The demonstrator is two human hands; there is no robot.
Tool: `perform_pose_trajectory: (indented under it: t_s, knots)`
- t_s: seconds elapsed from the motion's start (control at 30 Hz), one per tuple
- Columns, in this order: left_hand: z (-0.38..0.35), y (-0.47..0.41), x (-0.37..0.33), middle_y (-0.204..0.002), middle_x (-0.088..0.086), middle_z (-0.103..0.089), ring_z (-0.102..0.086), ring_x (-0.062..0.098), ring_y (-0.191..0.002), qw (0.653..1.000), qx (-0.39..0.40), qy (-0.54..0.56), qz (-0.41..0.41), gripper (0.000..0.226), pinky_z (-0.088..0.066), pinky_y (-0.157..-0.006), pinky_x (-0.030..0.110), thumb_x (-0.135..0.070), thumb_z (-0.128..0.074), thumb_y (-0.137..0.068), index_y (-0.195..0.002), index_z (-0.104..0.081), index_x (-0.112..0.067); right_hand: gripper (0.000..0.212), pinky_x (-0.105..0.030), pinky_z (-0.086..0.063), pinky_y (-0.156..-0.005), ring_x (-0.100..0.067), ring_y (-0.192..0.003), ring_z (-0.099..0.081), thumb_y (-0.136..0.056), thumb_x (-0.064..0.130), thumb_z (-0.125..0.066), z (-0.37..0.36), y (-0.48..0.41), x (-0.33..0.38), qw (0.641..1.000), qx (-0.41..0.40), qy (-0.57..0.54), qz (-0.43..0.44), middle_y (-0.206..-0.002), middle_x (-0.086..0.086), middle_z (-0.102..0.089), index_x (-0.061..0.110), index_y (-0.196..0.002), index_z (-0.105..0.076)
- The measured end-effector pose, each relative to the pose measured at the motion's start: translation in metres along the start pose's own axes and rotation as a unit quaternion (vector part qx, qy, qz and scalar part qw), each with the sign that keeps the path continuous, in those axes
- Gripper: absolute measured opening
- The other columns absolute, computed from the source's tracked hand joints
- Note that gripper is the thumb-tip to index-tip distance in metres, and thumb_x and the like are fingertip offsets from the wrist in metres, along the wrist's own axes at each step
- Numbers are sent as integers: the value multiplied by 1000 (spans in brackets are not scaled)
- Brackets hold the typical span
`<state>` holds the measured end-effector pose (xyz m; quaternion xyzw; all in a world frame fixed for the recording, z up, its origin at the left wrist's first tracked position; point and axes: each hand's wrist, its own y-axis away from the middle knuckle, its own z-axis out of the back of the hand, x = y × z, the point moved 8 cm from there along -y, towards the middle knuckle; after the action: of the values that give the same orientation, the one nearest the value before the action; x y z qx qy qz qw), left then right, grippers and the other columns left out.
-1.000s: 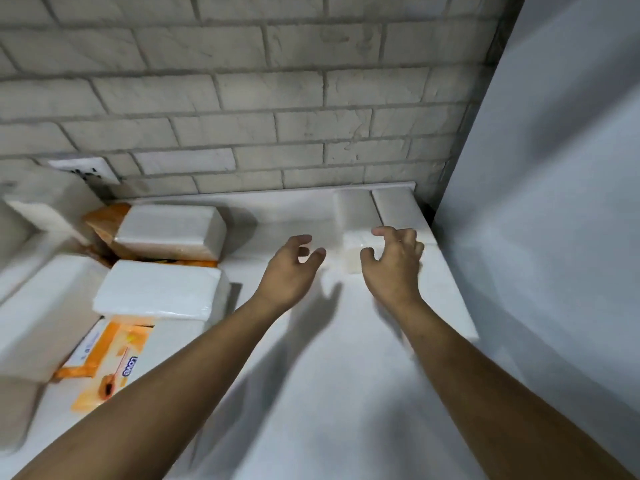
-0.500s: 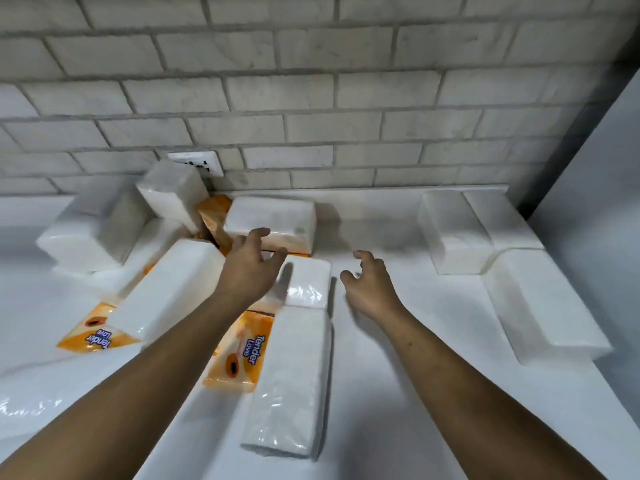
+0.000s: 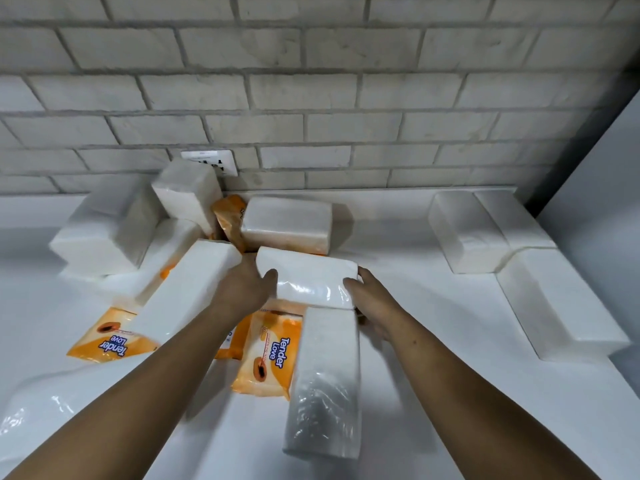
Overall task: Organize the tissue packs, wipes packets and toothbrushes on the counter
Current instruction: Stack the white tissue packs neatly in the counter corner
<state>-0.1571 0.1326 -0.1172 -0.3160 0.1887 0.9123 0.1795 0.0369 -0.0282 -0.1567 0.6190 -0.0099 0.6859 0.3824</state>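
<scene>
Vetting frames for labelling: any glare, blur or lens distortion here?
Head view: glare streaks the wrap of the near tissue pack and the held tissue pack; same view, the far-left pack is smeared by blur; the brick wall lines bow, wide-angle distortion.

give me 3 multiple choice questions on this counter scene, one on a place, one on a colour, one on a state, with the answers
1. Where do the three neatly aligned white plastic-wrapped tissue packs lie?
A) at the right end of the counter, by the corner
B) in a drawer
C) on the floor

2. What colour are the flat "Tender Love" wipes packets?
A) blue
B) orange
C) green

3. What are the left hand and right hand doing?
A) hanging idle
B) each holding a toothbrush
C) gripping one white tissue pack between them

Answers:
1 A, they sit beside the grey side panel at the right.
2 B, the wrappers are orange with white.
3 C, each hand clasps one end of the pack.
</scene>
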Motion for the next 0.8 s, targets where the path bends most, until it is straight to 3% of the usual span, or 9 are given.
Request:
perform_pose_trajectory:
  t_s: [0.1,0.2,0.3,0.4,0.53,0.67,0.73,0.8]
  knots:
    - [-5,-5,-8,-125,5,-67,-62,25,-109,1000,13,17,-18,46,-46,-89,36,-37,-58,-101,-142,-49,-18,38,-32,-52,-71,-22,-101,-68,-97,20,-46,5,0,-2,1000,-17,-17,-11,-118,0,-67,29,-134,-50]
    - [-15,-11,-23,-109,2,-64,-61,25,-105,999,34,18,-32,45,-45,-86,32,-30,-61,-100,-141,-51,-15,38,-37,-54,-66,-27,-94,-67,-95,22,-45,19,0,-5,998,-42,-38,-29,-116,-2,-66,33,-131,-50]
    - [-30,-16,-44,-112,3,-67,-65,27,-103,997,51,10,-52,49,-49,-81,33,-31,-62,-99,-144,-51,-14,42,-44,-61,-75,-29,-108,-66,-94,25,-45,42,1,-10,997,-64,-23,-38,-118,2,-64,34,-135,-48]
    - [-47,-18,-65,-116,5,-68,-67,29,-97,996,68,14,-55,57,-50,-73,33,-33,-62,-98,-149,-43,-16,45,-50,-62,-83,-25,-105,-65,-95,26,-46,70,5,-14,995,-95,-11,-33,-116,3,-62,31,-140,-45]
    - [-78,-14,-95,-123,13,-71,-69,37,-108,992,103,31,-65,66,-53,-86,38,-34,-64,-95,-153,-39,-19,51,-50,-64,-80,-22,-102,-62,-95,27,-47,112,17,-30,989,-140,-13,-36,-119,4,-60,31,-146,-43]
    - [-108,-14,-121,-126,4,-71,-68,28,-111,987,131,3,-94,79,-55,-97,38,-50,-68,-74,-146,-49,-22,53,-51,-64,-78,-25,-103,-63,-94,31,-48,145,29,-47,985,-170,-4,-32,-127,0,-59,30,-147,-42]
    - [-128,-15,-135,-125,1,-72,-68,24,-111,983,142,-2,-114,89,-55,-99,40,-56,-66,-62,-145,-51,-25,61,-52,-62,-85,-28,-112,-61,-89,40,-47,166,35,-59,981,-190,17,-28,-131,-4,-59,28,-148,-40]
    - [-143,-12,-148,-128,2,-70,-67,25,-114,981,146,-11,-123,86,-54,-99,36,-50,-74,-71,-148,-47,-24,70,-51,-56,-98,-31,-118,-59,-88,46,-47,181,41,-67,976,-209,50,-22,-136,-9,-57,25,-153,-35]
